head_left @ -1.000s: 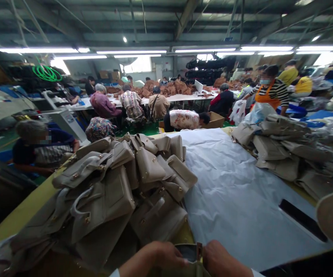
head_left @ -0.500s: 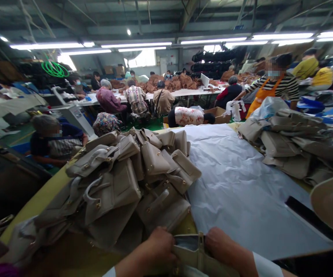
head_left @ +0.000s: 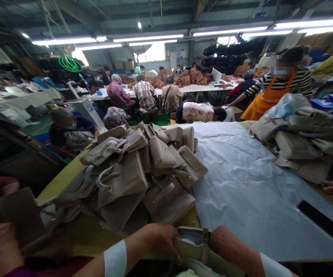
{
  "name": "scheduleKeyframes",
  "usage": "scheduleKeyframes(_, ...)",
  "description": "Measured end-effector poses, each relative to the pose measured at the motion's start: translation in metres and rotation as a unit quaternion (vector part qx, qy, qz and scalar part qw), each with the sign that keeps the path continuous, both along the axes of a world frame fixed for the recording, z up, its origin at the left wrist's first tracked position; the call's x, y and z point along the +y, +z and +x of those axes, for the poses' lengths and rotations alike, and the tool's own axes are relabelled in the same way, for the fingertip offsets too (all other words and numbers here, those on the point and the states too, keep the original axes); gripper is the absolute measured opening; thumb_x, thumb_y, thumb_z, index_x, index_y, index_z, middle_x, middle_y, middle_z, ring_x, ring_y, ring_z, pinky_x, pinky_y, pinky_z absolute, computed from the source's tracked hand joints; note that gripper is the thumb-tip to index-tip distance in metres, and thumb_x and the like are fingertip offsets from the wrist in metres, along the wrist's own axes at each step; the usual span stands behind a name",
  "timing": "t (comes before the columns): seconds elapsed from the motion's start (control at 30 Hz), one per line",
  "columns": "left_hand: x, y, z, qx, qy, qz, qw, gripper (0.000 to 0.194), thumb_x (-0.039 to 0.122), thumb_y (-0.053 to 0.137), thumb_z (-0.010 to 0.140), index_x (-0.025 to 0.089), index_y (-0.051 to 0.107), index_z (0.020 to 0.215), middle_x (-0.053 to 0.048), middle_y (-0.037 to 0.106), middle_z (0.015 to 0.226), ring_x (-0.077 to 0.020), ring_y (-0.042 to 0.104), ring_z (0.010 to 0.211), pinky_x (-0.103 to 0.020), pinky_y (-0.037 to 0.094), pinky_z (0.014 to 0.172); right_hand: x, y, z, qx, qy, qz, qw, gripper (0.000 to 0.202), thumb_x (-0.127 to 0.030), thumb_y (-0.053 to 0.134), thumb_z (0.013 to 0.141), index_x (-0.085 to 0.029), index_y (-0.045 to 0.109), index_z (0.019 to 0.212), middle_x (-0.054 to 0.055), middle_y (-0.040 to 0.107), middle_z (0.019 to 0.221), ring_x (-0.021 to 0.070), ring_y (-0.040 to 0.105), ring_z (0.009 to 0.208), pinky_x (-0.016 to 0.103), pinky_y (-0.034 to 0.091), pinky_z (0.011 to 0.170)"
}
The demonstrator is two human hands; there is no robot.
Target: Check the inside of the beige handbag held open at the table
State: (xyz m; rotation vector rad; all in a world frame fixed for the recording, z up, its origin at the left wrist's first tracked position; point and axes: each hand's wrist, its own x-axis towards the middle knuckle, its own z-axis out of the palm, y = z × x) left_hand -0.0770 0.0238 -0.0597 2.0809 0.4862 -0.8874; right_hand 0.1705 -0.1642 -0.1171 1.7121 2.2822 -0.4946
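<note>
My left hand curls its fingers over the near-left edge of a beige handbag, and my right hand clamps the opposite side, both closed on it. The bag sits between them at the near edge of the yellow table, its long axis running left to right, mouth open toward me, grey lining showing. Beyond lie a heap of beige handbags and a white sheet.

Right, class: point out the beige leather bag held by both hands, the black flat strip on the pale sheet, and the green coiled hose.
beige leather bag [head_left: 197,246], head view, top edge.
black flat strip [head_left: 323,224], head view, middle.
green coiled hose [head_left: 70,64], head view, loop.
</note>
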Motion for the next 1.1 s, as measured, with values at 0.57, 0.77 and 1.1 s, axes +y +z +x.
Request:
scheduleKeyframes(0.57, -0.010, -0.015, -0.021, -0.067, 0.126, 0.050, 0.988, 0.031, 0.046, 0.093, 0.081, 0.024, 0.089, 0.101, -0.004, 0.084, 0.099, -0.0281, 0.077, 0.096, -0.035, 0.058, 0.089, -0.003, 0.031, 0.014, 0.071, 0.035, 0.047, 0.996, 0.033, -0.003, 0.054, 0.087, -0.022, 0.076, 0.070, 0.007, 0.076, 0.067, 0.0174, 0.063, 0.052, 0.041, 0.025, 0.055)
scheduleKeyframes(0.77, -0.021, -0.016, -0.018, -0.261, 0.186, -0.031, 0.947, 0.034, 0.025, 0.094, 0.074, 0.022, 0.090, 0.107, -0.009, 0.084, 0.116, -0.0277, 0.075, 0.112, -0.034, 0.055, 0.102, 0.000, 0.026, 0.008, 0.136, 0.043, 0.014, 0.990, 0.021, -0.016, 0.061, 0.095, -0.022, 0.078, 0.085, 0.002, 0.078, 0.077, 0.0124, 0.060, 0.058, 0.035, 0.023, 0.058)
scheduleKeyframes(1.1, -0.019, 0.007, -0.032, -0.208, 0.167, -0.223, 0.938, 0.056, 0.066, 0.075, 0.092, 0.017, 0.088, 0.114, -0.012, 0.083, 0.106, -0.0251, 0.075, 0.094, -0.033, 0.058, 0.087, 0.004, 0.033, -0.003, 0.155, -0.045, -0.030, 0.986, 0.022, -0.026, 0.061, 0.097, -0.022, 0.083, 0.095, 0.006, 0.083, 0.095, 0.0182, 0.074, 0.075, 0.028, 0.038, 0.063)
